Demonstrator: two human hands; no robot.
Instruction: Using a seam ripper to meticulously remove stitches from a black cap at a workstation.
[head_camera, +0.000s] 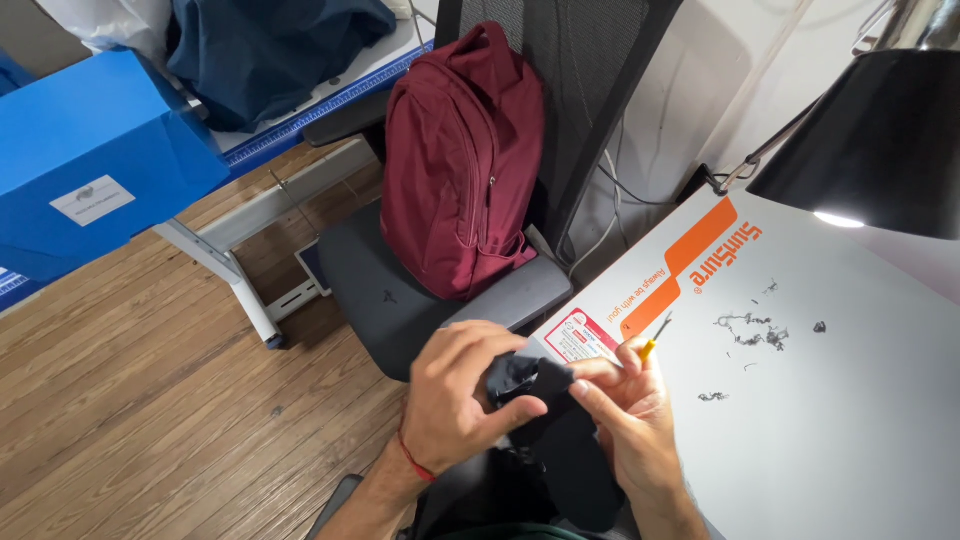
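At the desk (840, 430) edge, soft, limp black cloth (530, 385) is pinched by the left hand (465, 395); a yellow-handled tool (652, 342) is gripped by the right hand (630, 410).

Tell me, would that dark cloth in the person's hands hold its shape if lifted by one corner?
Probably not. The dark cloth bunches into folds between the left hand and right hand, so it looks floppy. It seems light, since fingertips alone pinch it up. The loose thread scraps on the white table suggest it frays.
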